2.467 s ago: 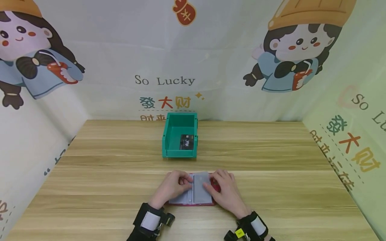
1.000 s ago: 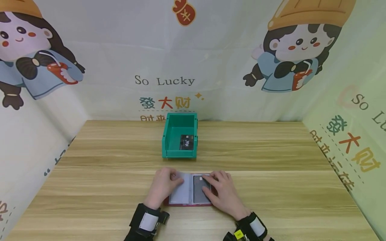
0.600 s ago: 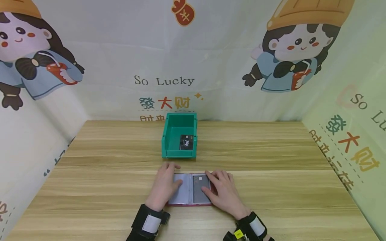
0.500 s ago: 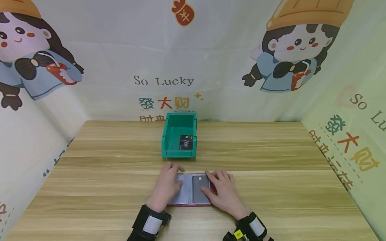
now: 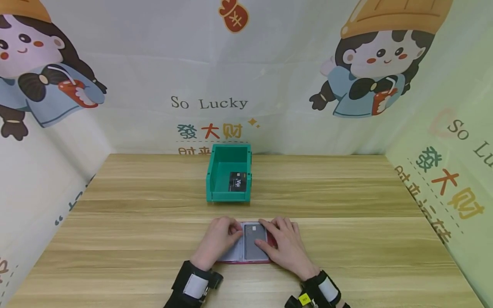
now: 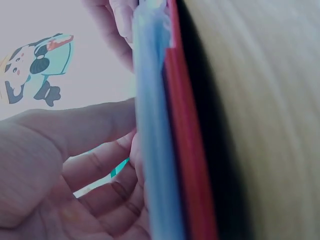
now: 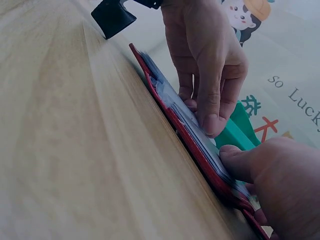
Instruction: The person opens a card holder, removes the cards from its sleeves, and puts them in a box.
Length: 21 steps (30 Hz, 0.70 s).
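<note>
A red card holder (image 5: 230, 259) with clear sleeve pages lies unfolded on the table. A grey card (image 5: 256, 250) with a chip sits in its right-hand sleeve. My left hand (image 5: 217, 239) is over the left page, fingers bent, with the thumb and fingertips touching the page near the spine. Whether they pinch a sleeve is not clear. My right hand (image 5: 286, 248) holds the holder's right side, its thumb (image 7: 240, 162) on the pages and fingers around the edge. From the side, the stacked pages (image 7: 200, 145) show above the red cover (image 7: 187, 145).
A green bin (image 5: 229, 196) stands beyond the card holder, with a black VIP card (image 5: 238, 182) inside. The wooden table (image 5: 346, 188) ends at a printed backdrop (image 5: 285, 85). Each wrist wears a black strap with a camera.
A page has been turned leftward, uncovering the grey card. My left hand went left with it, flattened the page, then came back toward the spine. My right hand has barely moved.
</note>
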Available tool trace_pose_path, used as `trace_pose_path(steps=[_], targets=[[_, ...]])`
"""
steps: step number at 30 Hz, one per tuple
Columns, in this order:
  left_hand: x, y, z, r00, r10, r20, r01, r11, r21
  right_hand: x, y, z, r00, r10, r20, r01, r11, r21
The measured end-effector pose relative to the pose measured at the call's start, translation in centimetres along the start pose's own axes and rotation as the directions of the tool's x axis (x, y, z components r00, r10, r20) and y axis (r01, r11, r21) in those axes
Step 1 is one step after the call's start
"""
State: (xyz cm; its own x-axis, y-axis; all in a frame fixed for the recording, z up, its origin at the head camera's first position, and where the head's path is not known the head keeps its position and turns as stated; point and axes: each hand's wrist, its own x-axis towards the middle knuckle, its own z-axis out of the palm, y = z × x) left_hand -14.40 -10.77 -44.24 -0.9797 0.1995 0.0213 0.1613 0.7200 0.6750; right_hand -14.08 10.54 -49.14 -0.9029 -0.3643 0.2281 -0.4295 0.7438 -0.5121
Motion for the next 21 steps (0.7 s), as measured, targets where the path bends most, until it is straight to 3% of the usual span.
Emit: trace_pose_path(steps=[21], targets=[[-0.21, 0.99, 0.41, 0.992, -0.123, 0.012, 0.123, 0.992, -0.016, 0.23, -0.25, 0.23, 0.999, 0.034, 0.017, -0.034, 0.999, -0.032]])
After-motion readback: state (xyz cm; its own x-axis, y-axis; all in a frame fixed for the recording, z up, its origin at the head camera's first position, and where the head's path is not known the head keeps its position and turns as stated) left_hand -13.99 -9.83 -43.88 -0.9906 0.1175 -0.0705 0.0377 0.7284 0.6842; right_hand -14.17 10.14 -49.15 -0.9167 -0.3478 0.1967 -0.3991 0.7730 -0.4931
